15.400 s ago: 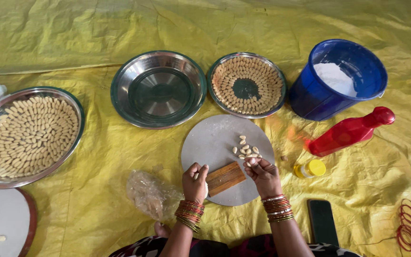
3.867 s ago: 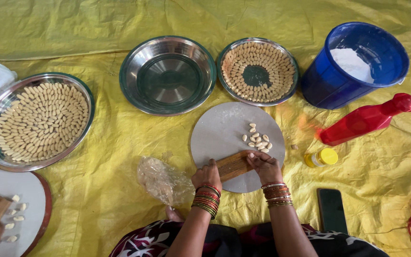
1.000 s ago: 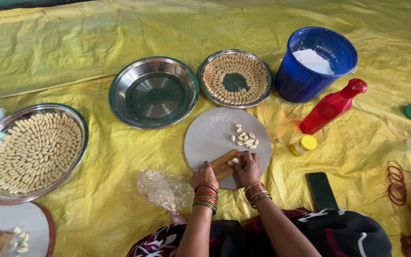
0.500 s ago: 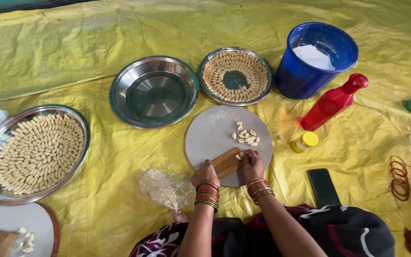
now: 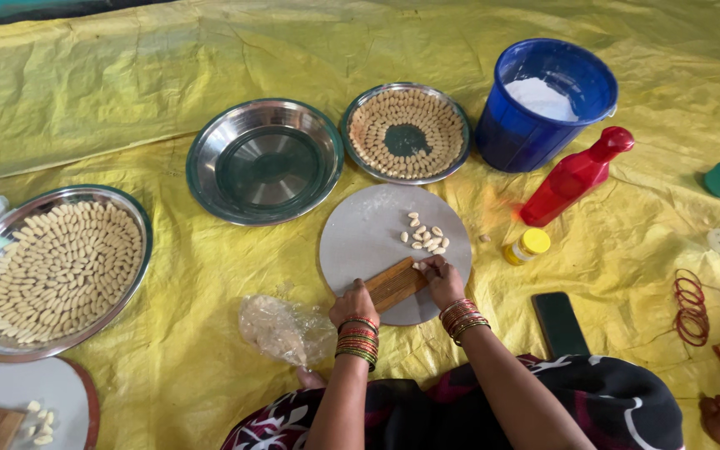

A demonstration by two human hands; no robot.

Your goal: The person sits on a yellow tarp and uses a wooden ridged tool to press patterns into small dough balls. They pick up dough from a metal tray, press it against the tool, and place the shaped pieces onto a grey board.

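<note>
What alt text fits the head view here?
Both hands, left hand and right hand, grip a small wooden board on a round grey slab beside shaped dough pieces, with steel plates on yellow sheeting.

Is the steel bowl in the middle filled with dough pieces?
No, the middle steel bowl is empty; only its shiny bare bottom shows.
</note>
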